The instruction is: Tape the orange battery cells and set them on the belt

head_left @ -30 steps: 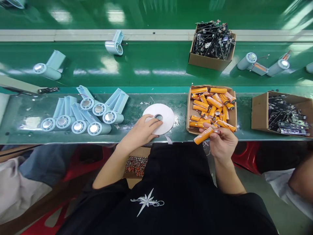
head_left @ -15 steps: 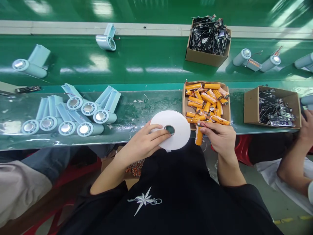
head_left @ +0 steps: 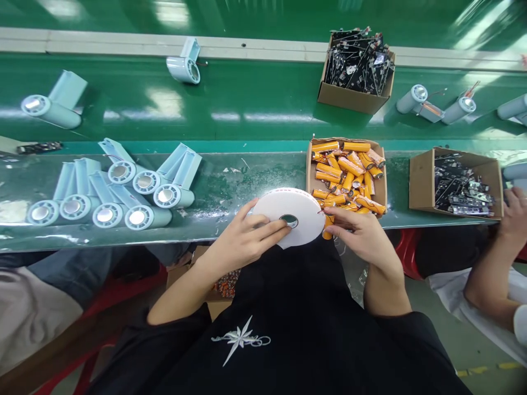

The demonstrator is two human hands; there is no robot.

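My left hand (head_left: pixel 257 236) grips a white roll of tape (head_left: pixel 269 206), its fingers across the face and at the centre hole. Between the thumb and fingers of my right hand (head_left: pixel 356 227) is an orange battery (head_left: pixel 328 226) with thin wires, hanging down at the right rim of the roll. Whether battery and roll touch I cannot tell. Just behind my right hand, on the table edge, stands a cardboard box (head_left: pixel 386 186) of similar orange batteries (head_left: pixel 348 164), several with whitish strips on them.
Light-blue plastic housings (head_left: pixel 140 216) lie grouped at left, others on the green belt (head_left: pixel 255 93) behind. Cardboard boxes of circuit boards stand at the back (head_left: pixel 349 99) and right (head_left: pixel 422 178). A co-worker's hand (head_left: pixel 514 211) is at far right; another person sits at left.
My right hand has brought the battery left, up to the roll's rim. The roll has tilted so its far edge shows, and has shifted slightly right in my left hand.
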